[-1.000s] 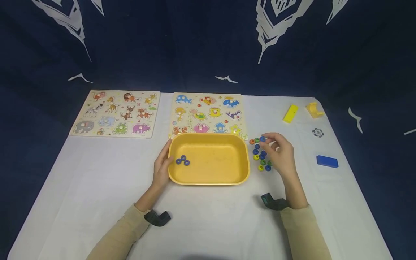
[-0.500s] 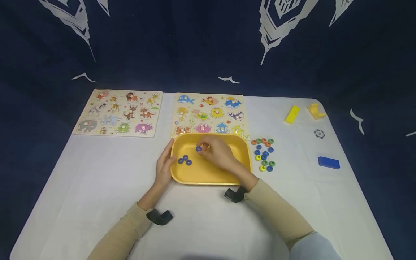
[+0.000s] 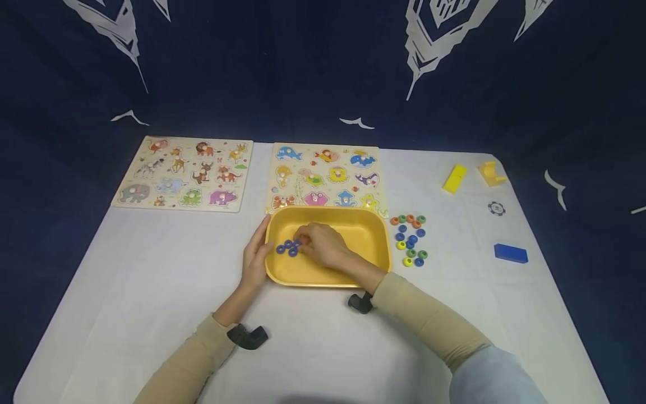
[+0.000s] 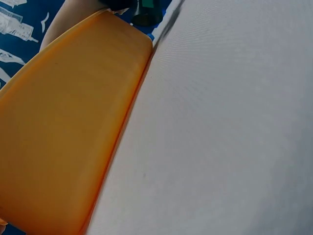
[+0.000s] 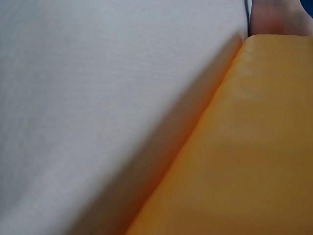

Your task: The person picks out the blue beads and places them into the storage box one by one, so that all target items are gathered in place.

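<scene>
In the head view a yellow tray (image 3: 353,272) lies mid-table. My left hand (image 3: 254,261) grips its left end, thumb over the rim. Inside the tray my right hand (image 3: 323,245) pinches a blue bead (image 3: 297,242) in its fingertips, right beside a small cluster of blue beads (image 3: 292,252). Fingers partly cover the pinched bead. Both wrist views are mostly filled by the tray's outer wall (image 4: 73,122) and the white cloth, so the beads there are hidden.
Right of the tray lie several loose beads (image 3: 401,245), blue, green, yellow and orange. Farther right are a blue block (image 3: 511,253), a patterned disc (image 3: 497,208), a yellow block (image 3: 455,179) and a yellow notched piece (image 3: 492,174). Animal puzzle boards (image 3: 181,174) stand behind.
My right hand has carried a blue bead from the pile on the right into the tray, then left and down to the blue beads there. The left hand keeps its grip on the tray.
</scene>
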The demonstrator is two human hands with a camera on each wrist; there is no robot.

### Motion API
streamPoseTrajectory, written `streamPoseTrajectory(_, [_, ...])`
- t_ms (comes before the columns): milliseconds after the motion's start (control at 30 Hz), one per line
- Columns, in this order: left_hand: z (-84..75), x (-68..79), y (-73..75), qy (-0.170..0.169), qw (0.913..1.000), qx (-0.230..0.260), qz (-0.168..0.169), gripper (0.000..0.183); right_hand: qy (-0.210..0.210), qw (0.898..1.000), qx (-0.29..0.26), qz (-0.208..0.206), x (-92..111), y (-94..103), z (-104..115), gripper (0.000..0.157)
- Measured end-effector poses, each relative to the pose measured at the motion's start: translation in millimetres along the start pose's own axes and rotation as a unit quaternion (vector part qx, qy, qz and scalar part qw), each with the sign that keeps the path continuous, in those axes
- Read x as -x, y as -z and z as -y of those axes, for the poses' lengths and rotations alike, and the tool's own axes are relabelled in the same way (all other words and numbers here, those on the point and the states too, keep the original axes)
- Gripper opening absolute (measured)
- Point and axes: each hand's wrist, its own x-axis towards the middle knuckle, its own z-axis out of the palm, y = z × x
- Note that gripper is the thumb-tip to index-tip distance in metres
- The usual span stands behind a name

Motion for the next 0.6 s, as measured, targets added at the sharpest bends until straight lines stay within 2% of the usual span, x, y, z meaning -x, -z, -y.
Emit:
streamPoseTrajectory(133, [-0.6, 0.2, -0.3, -0.002, 1.0000, -0.002, 0.001, 0.053, 0.005, 1.000, -0.020, -0.012, 3.1, 4.3, -2.4, 0.026])
streamPoseTrajectory(200, [-1.1, 0.6, -0.8, -0.003, 1.0000, 0.000, 0.001, 0.053, 0.017, 0.997, -0.054, -0.046, 7.4, 10.2, -4.2, 0.027])
streamPoseTrajectory(267, [-1.6, 1.4, -1.2, -0.003, 1.0000, 0.001, -0.001, 0.053, 0.033, 0.990, -0.100, -0.092, 14.3, 18.7, -6.5, 0.025])
streamPoseTrajectory(367, [-2.0, 2.1, -1.7, -0.001, 1.0000, 0.004, -0.003, 0.053, 0.063, 0.971, -0.156, -0.167, 31.0, 35.3, -15.0, 0.024])
streamPoseTrajectory(467, [-1.3, 1.8, -1.7, 0.001, 1.0000, 0.005, -0.002, 0.053, 0.079, 0.946, -0.201, -0.240, 54.4, 51.4, -33.7, 0.024])
streamPoseTrajectory(567, [-0.5, 1.2, -1.2, 0.003, 1.0000, 0.004, -0.001, 0.054, 0.055, 0.924, -0.228, -0.302, 79.7, 63.7, -61.7, 0.024])
streamPoseTrajectory(600, [-0.2, 1.1, -1.1, 0.004, 1.0000, 0.003, -0.001, 0.054, 0.049, 0.917, -0.226, -0.325, 85.7, 62.1, -81.8, 0.024])
